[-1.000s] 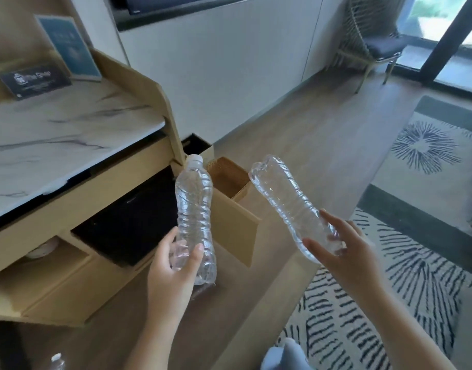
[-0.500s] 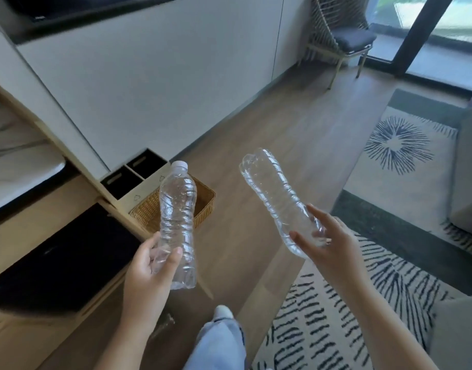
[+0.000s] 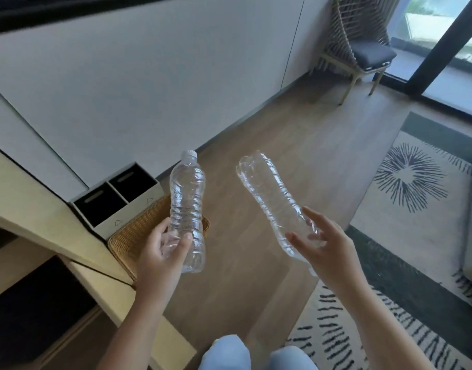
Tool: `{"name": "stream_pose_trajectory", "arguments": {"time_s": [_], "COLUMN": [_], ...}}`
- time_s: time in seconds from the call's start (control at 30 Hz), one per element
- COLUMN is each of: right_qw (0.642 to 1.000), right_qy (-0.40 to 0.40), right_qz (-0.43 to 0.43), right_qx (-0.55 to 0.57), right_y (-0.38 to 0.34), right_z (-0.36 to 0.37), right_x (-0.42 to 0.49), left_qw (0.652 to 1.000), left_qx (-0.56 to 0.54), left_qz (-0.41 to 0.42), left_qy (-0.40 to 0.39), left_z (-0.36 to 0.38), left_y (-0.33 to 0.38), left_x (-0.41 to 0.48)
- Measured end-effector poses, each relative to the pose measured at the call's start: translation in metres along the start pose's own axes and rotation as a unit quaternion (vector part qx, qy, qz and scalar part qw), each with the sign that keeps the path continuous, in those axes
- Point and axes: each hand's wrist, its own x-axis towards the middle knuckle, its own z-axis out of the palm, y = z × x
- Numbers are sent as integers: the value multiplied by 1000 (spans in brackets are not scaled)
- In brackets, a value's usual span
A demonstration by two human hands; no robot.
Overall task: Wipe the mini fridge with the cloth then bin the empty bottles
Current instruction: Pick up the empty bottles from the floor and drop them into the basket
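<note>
The bin [image 3: 134, 216] is coming into full view, left; left hand [image 3: 160, 253] is gripping the capped bottle [image 3: 188, 198], right hand [image 3: 329, 253] the crushed bottle [image 3: 272, 204]; binning seems next.

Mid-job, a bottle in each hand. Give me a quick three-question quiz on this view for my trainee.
1. True or false: the left hand holds the capped bottle with its white cap pointing up.
2. The other bottle, held in the right hand, is: A) upright, B) tilted, base up and away from the person, C) lying on the floor.
3. Fill in: beside the two-compartment bin on the floor sits a woven ____.

Key: 1 true; 2 B; 3 basket.
</note>
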Motion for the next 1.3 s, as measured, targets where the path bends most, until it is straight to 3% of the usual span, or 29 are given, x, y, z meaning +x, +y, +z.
{"name": "stream_pose_trajectory", "arguments": {"time_s": [0.37,0.53,0.77,1.0,1.3], "right_qw": [989,962,921,912,913], "right_qy": [-145,-260,-373,-407,-403], "right_qz": [-37,-88,-106,-40,69], "right_qx": [-2,-6,-26,-18,0], "right_y": [-22,-41,-50,-1,134], "right_z": [98,164,267,388,517], "right_x": [182,276,356,387,395], "left_qw": [982,956,916,891,888], "left_qx": [-22,21,-23,-62,-68], "left_qz": [-95,-128,-169,-225,-278], "left_qy": [159,262,363,389,360], "left_z": [12,25,36,44,75], "left_y": [-17,-16,-47,-132,-297], "left_x": [114,170,248,323,390]}}
